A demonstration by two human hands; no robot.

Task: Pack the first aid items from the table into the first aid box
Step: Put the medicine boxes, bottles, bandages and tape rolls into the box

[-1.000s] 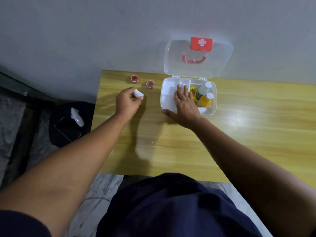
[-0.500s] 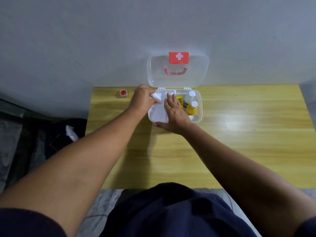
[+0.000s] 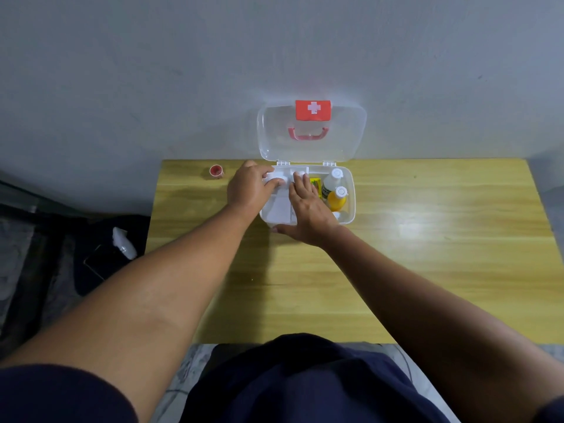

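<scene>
- The first aid box (image 3: 351, 209) sits open at the far edge of the wooden table (image 3: 427, 270), its clear lid (image 3: 345, 138) leaning back against the wall with a red cross label (image 3: 312, 110) and a red handle (image 3: 307, 134).
- The left hand (image 3: 248, 187) reaches over the box's left rim, fingers curled around a small white roll (image 3: 275, 179) and holding it over the far left compartment.
- The right hand (image 3: 308, 209) lies palm down across the middle of the box, fingers stretched flat and gripping nothing, its thumb on the table at the near wall.
- In the right compartment lie a white-capped clear bottle (image 3: 331, 181) and a yellow bottle (image 3: 337, 199), side by side; a yellow packet (image 3: 316, 183) shows just left of them, partly hidden by the right fingers.
- One red tape roll (image 3: 216, 171) stands on the table, well left of the box, near the far edge.
- A dark bag (image 3: 100, 257) with a white bottle (image 3: 123, 242) on it lies on the floor to the left.
</scene>
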